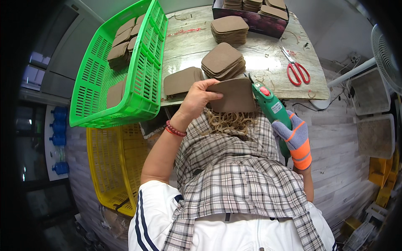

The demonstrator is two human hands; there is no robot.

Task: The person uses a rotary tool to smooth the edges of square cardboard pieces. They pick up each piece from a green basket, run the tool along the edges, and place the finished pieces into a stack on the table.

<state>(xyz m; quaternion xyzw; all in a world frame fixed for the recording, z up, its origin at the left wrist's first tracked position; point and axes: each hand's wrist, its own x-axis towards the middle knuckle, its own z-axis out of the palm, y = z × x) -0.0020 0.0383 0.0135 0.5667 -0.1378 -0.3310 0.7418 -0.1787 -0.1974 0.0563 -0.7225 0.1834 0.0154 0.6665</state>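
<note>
My bare left hand point(198, 98), with a beaded bracelet at the wrist, pinches the left edge of a flat brown pad point(234, 95) with rounded corners. Gripped in my right hand point(295, 138), which wears a grey and orange glove, is a green electric cutter point(272, 104) with a red button. Its dark cutting head is at the pad's right edge; whether the blade touches it I cannot tell. Narrow brown trimmings point(230, 122) lie in my checked apron's lap below the pad. Just beyond stands a stack of brown pads point(222, 60), with another stack point(182, 80) to its left.
A green plastic basket point(146, 79) with brown pads stands at the left, above a yellow crate point(106, 167). Farther back on the table point(184, 42) are another pad stack point(229, 28) and a dark box point(251, 21) of pads. Red-handled scissors point(297, 71) lie right.
</note>
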